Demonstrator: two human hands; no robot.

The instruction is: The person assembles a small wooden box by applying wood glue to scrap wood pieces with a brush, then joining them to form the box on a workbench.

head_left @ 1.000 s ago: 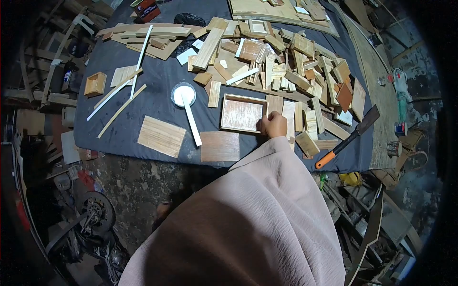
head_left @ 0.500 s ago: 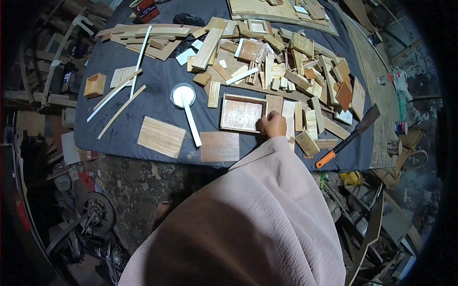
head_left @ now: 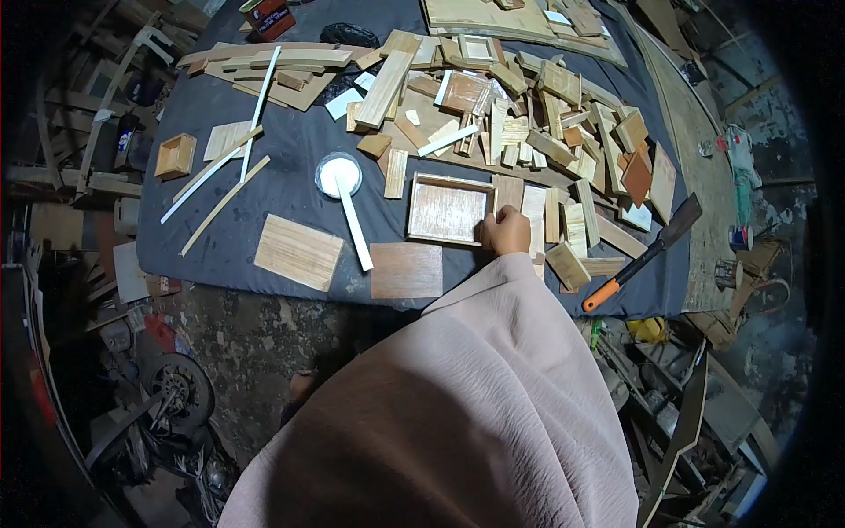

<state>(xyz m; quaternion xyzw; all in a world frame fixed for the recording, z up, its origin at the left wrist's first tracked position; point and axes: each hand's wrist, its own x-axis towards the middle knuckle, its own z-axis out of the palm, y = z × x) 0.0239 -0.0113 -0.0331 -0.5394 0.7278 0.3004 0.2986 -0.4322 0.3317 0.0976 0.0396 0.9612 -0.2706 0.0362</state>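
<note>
My right hand [head_left: 508, 231] is closed on the near right corner of a shallow wooden box [head_left: 451, 179], which lies on the dark cloth with its open side up. Below the box, a flat brown wood panel [head_left: 406, 271] rests by the table's front edge. To its left are a lighter wood panel [head_left: 298, 253] and a round tub of white paste [head_left: 327, 179] with a white strip [head_left: 354, 224] leaning out of it. Low beside the pale garment, a small patch of skin, perhaps my left hand [head_left: 302, 385], shows; its fingers cannot be made out.
Wood offcuts [head_left: 519, 132] are heaped behind and right of the box. A long blade with an orange handle [head_left: 601, 295] lies at the right front. On the left are thin strips [head_left: 224, 207] and a small wooden box [head_left: 176, 157]. A red tin [head_left: 268, 19] stands at the back.
</note>
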